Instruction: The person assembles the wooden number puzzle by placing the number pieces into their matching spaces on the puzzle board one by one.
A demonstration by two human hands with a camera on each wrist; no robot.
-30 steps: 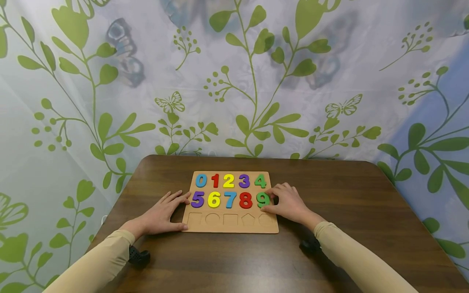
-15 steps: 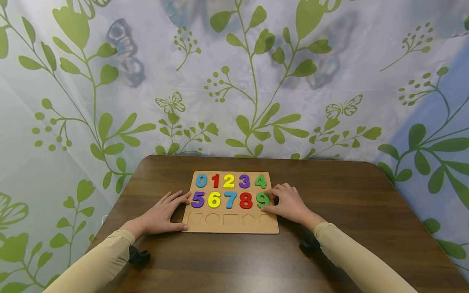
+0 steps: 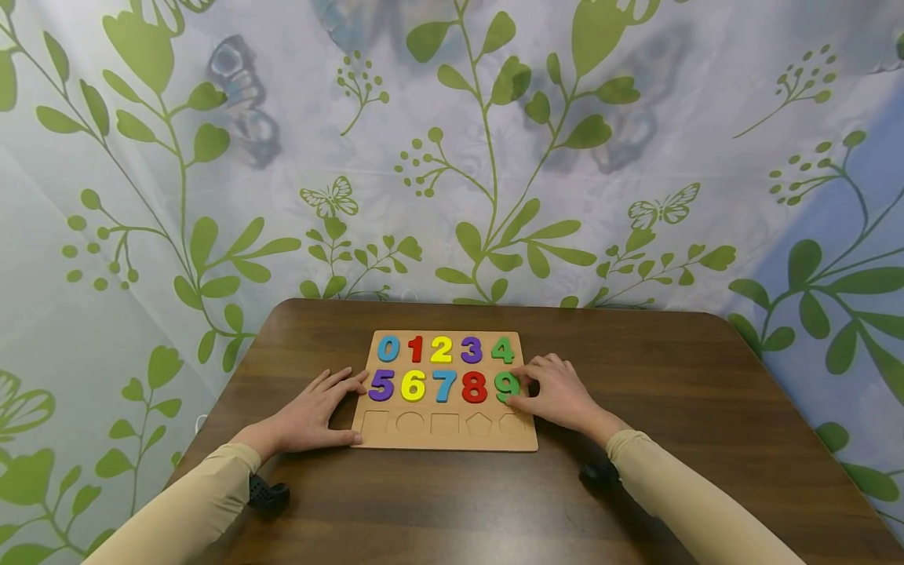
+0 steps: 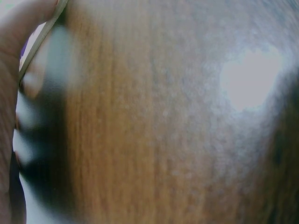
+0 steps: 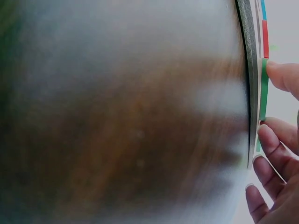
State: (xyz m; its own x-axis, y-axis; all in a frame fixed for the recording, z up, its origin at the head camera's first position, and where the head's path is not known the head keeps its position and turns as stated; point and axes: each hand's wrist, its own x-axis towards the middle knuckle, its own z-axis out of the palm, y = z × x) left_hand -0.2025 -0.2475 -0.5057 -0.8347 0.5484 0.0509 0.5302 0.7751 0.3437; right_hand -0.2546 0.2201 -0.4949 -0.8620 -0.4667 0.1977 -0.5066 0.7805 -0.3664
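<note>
A wooden number puzzle board (image 3: 417,441) lies flat on the table, with colourful digits 0 to 9 seated in two rows. My right hand (image 3: 558,399) is at its right side, thumb and index finger pinching the green number 9 (image 3: 503,383) at its lower and upper ends. In the right wrist view, the green piece's edge (image 5: 264,88) shows between thumb and finger. My left hand (image 3: 311,414) rests against the board's left edge, thumb at the near corner and fingers extended near the purple number 5 (image 3: 381,385).
Along the board's near side runs a row of shallow shape recesses (image 3: 445,424) with no pieces in them. The brown wooden table (image 3: 452,502) extends around the board. Behind it hangs a leaf-and-butterfly patterned cloth (image 3: 452,180).
My right thumb tip has shifted very slightly to the right at the lower end of the green number 9. The left hand and board stay in place.
</note>
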